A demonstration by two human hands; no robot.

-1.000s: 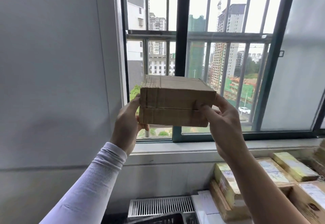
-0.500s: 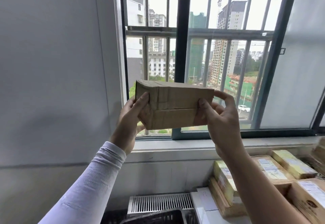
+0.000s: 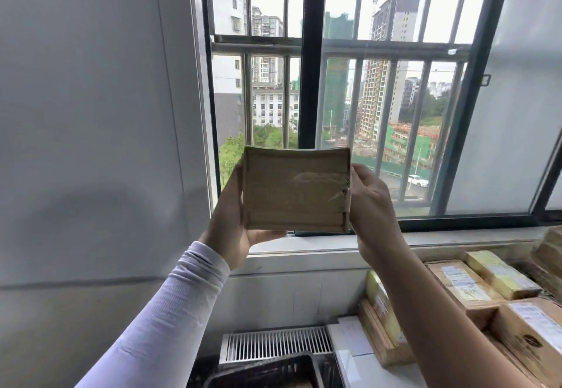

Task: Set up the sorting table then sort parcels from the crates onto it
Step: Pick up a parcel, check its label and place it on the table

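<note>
- A brown cardboard parcel (image 3: 296, 190) is held up in front of the barred window (image 3: 334, 83), broad face toward us.
- The left hand (image 3: 231, 223) grips its left edge, thumb under the bottom.
- The right hand (image 3: 372, 208) clasps its right edge.
- More parcels (image 3: 474, 290) lie stacked at lower right, below the sill.

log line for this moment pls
phase: inspecting parcel | cardboard parcel held up before window | left hand grips left edge | right hand grips right edge

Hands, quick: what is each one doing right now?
Left hand: holding the left edge of the parcel.
Right hand: holding the parcel's right edge.
</note>
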